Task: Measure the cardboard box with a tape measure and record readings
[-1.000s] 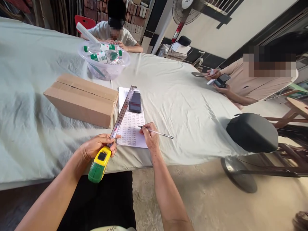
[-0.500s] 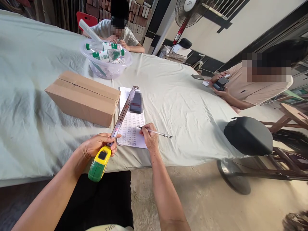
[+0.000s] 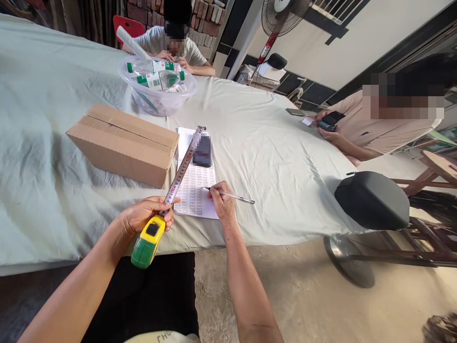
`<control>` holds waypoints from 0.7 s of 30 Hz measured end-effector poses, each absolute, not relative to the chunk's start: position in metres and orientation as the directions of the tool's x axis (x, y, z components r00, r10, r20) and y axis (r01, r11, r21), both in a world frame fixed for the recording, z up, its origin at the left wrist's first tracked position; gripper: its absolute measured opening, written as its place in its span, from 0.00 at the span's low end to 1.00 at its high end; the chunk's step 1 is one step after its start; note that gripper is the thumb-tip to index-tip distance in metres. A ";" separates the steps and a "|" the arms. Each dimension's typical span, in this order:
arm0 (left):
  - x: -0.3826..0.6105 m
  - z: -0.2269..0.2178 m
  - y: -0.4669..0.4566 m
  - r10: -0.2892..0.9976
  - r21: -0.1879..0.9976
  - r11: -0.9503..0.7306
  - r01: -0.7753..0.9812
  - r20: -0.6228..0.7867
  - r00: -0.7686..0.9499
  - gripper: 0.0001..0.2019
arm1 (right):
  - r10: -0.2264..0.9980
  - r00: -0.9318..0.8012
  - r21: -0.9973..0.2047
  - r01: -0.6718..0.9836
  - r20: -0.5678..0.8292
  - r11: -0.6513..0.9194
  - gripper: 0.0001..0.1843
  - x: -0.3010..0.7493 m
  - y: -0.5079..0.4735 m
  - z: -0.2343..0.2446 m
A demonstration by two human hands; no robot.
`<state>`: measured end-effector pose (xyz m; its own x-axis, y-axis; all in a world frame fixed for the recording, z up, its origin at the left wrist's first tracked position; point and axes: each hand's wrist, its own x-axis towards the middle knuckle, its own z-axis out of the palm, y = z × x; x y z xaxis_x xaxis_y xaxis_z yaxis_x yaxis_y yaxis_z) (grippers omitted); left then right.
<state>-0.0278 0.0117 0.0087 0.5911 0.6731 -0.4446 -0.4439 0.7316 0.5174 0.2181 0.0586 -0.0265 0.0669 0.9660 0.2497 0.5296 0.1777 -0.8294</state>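
My left hand pinches the blade of a yellow and green tape measure just above its case. The blade is pulled out and slants up and away over a sheet of paper covered in columns of handwritten figures. A pen is gripped in my right hand, its tip at the sheet near the right columns. On the upper part of the paper lies a dark, partly blurred object, beside the blade. A closed cardboard box stands to the left of the paper.
Beyond the box stands a clear plastic basin with several bottles. One person sits across the table; another at the right holds a dark device. A black seat is near the table's right edge.
The camera view shifts slightly. My hands, the tape measure and the pen stay almost where they were. At the right, the person's dark device has tilted or opened a little.
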 end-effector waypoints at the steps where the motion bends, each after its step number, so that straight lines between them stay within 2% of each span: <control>1: -0.028 0.009 0.012 0.671 0.515 0.734 -0.443 -0.445 0.593 0.19 | 0.966 0.073 -0.832 0.527 0.247 0.173 0.08 0.218 0.058 -0.027; 9: -0.028 0.011 0.011 0.703 0.581 0.695 -0.425 -0.425 0.570 0.17 | 0.964 0.097 -0.831 0.532 0.250 0.162 0.08 0.218 0.057 -0.026; 21: -0.029 0.009 0.013 0.692 0.582 0.704 -0.407 -0.434 0.577 0.18 | 0.949 0.099 -0.827 0.523 0.301 0.208 0.09 0.219 0.057 -0.028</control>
